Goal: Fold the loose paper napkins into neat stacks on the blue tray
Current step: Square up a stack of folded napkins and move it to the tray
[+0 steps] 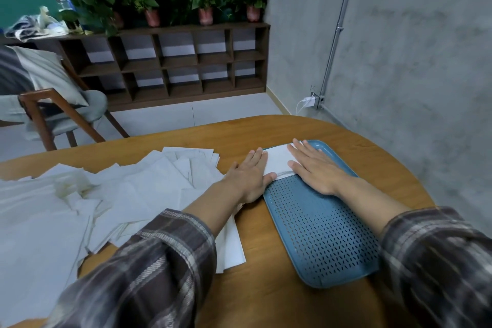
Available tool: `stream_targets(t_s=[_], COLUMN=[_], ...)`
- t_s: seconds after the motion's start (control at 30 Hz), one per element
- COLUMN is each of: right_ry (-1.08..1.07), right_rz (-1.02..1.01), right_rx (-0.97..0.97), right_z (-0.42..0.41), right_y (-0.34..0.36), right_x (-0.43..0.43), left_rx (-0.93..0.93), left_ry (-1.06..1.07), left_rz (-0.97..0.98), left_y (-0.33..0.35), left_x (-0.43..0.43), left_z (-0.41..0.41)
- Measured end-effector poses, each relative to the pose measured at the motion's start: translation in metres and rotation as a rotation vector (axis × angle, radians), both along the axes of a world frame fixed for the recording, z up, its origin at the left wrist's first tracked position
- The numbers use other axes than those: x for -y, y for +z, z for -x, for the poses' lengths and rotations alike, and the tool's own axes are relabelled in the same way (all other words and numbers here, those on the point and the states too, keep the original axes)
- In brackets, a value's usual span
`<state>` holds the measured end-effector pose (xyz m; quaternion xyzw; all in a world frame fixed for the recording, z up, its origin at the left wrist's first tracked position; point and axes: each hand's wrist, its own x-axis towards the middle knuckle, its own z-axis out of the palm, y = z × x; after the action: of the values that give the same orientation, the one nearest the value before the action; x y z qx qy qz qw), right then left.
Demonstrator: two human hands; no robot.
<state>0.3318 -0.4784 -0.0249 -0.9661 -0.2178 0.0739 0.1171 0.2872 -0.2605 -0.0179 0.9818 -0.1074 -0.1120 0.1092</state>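
A blue perforated tray (324,234) lies on the wooden table to the right of centre. At its far end sits a folded white napkin (278,161). My right hand (315,168) lies flat on the tray with straight fingers, covering the napkin's right part. My left hand (250,176) rests flat at the tray's left edge, its thumb and fingertips touching the napkin's left side. A large heap of loose white napkins (111,192) spreads over the left half of the table, partly under my left forearm.
The round wooden table (266,287) has its far edge just beyond the tray. A wooden chair (53,112) stands at the left, a dark cubby shelf (173,61) with potted plants behind, and a grey wall at the right.
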Motion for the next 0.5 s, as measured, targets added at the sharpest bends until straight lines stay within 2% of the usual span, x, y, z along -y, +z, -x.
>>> stream_targets(t_s=[0.13,0.27,0.5], right_ry=[0.010,0.039,0.084], right_rz=[-0.024,-0.068,-0.266], right_rx=[0.073,0.082,0.106], right_z=[0.014,0.038,0.099], right_y=[0.019,0.033,0.042], right_x=[-0.011,-0.032,-0.088], left_rx=[0.151,0.204,0.344], left_ry=[-0.010,-0.025,0.072], left_rz=[0.028,0.073,0.041], left_y=[0.010,0.028,0.044], left_x=[-0.009,-0.025,-0.091], left_z=[0.015,0.039,0.106])
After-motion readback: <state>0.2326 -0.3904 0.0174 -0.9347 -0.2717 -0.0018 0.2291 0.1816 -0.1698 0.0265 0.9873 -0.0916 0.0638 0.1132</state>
